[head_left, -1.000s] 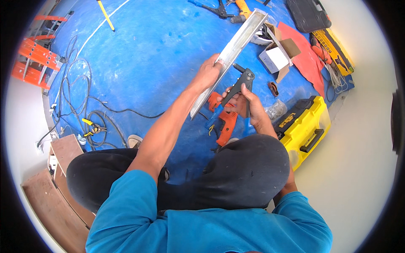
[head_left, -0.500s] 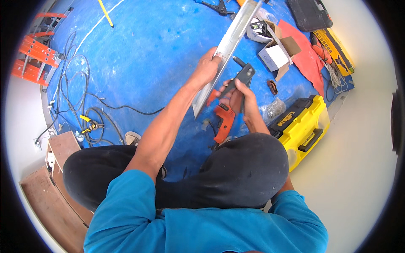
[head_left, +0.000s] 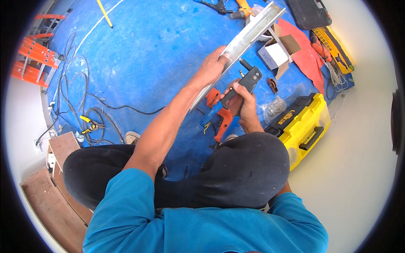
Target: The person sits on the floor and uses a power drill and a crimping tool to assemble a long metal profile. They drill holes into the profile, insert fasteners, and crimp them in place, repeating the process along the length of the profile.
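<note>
My left hand is closed around a long silver metal channel, held on a slant from near my knees up toward the far right. In my right hand is a black hand riveter, its nose pointing up and left, close beside the channel but apart from it. My fingers wrap round its handles, and part of them is hidden. Beneath the right hand an orange power drill lies on the blue floor by my foot, partly covered by the hand.
A yellow and black toolbox stands right of my knee. Farther off are an open cardboard box, a red cloth, a black case and an orange drill. Cables, yellow-handled pliers and orange ladders are left.
The channel has swung to the right at its far end, with my left hand shifting slightly right. My right hand and the riveter have moved a little right and down.
</note>
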`<state>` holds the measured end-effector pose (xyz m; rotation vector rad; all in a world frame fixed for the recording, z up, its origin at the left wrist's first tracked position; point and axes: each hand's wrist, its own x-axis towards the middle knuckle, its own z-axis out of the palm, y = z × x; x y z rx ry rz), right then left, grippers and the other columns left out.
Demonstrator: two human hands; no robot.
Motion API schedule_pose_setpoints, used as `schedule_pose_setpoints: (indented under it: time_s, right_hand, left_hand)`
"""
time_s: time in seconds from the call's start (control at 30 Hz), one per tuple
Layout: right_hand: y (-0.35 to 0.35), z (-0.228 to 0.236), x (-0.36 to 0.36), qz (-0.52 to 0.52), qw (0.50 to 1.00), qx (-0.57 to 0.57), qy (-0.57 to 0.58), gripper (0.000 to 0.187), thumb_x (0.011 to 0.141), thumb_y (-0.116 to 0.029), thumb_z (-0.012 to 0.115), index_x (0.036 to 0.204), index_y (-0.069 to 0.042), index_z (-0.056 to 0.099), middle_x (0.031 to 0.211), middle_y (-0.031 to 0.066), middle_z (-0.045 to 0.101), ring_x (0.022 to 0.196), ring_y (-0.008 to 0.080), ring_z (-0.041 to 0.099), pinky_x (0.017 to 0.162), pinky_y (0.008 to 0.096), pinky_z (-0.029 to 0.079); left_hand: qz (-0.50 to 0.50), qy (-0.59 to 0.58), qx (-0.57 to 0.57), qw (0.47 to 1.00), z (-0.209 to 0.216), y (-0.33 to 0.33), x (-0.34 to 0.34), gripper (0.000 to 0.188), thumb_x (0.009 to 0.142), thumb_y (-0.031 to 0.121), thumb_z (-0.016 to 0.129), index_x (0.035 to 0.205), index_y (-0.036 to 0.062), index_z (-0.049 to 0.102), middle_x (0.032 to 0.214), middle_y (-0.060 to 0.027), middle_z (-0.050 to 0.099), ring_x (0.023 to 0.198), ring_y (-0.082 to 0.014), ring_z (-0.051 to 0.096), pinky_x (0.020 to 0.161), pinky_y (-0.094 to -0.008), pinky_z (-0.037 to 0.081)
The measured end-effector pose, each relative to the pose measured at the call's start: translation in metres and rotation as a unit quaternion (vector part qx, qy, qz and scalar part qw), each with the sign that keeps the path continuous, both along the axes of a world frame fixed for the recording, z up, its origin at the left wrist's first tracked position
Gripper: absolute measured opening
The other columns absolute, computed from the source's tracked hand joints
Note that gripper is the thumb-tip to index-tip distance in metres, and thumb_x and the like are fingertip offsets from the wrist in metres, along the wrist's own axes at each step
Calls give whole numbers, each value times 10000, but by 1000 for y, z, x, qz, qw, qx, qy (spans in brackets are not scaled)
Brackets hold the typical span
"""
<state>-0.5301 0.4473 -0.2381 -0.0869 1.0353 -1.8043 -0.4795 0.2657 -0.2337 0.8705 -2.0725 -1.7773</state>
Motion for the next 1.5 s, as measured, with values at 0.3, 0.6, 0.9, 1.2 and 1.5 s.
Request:
schedule_pose_setpoints:
  time_s: [0.3,0.6,0.9,1.2,1.5]
  right_hand:
    - [-16,1,-24,102,993,-24,-48,420,1044,-401,658,1215,-18,630,1102,158,709,1069,332,721,921,515,603]
    - [9,16,-19,146,986,-56,-62,631,1076,-558,641,1385,-8,610,1285,185,710,1356,387,648,1100,577,528]
    - [8,12,0,33,996,-72,-50,324,1036,-332,690,1168,-45,617,1001,163,687,964,367,749,896,635,613]
    - [-15,10,-1,-18,999,-16,21,252,1013,-319,649,920,-104,557,729,61,532,655,231,592,643,468,596]
    - [15,24,-17,92,991,-72,-69,595,1020,-423,712,1392,24,586,1261,185,728,1273,386,691,1064,600,553]
  left_hand:
    - [38,11,22,999,4,-20,1,442,1153,265,506,1533,59,596,1363,-171,709,1244,-260,649,1090,-413,489]
    - [14,7,15,1000,16,-7,5,423,1149,265,505,1515,94,629,1355,-188,720,1240,-291,667,1073,-424,507]
    - [-27,7,-20,999,20,-3,2,444,1151,284,492,1538,101,612,1428,-217,702,1331,-332,659,1119,-438,491]
    - [4,28,6,1000,21,6,-5,412,1153,251,488,1507,83,616,1372,-215,712,1279,-319,667,1110,-435,491]
    - [-12,25,-20,999,18,-6,1,432,1144,259,506,1523,84,617,1382,-219,719,1278,-329,673,1111,-431,492]
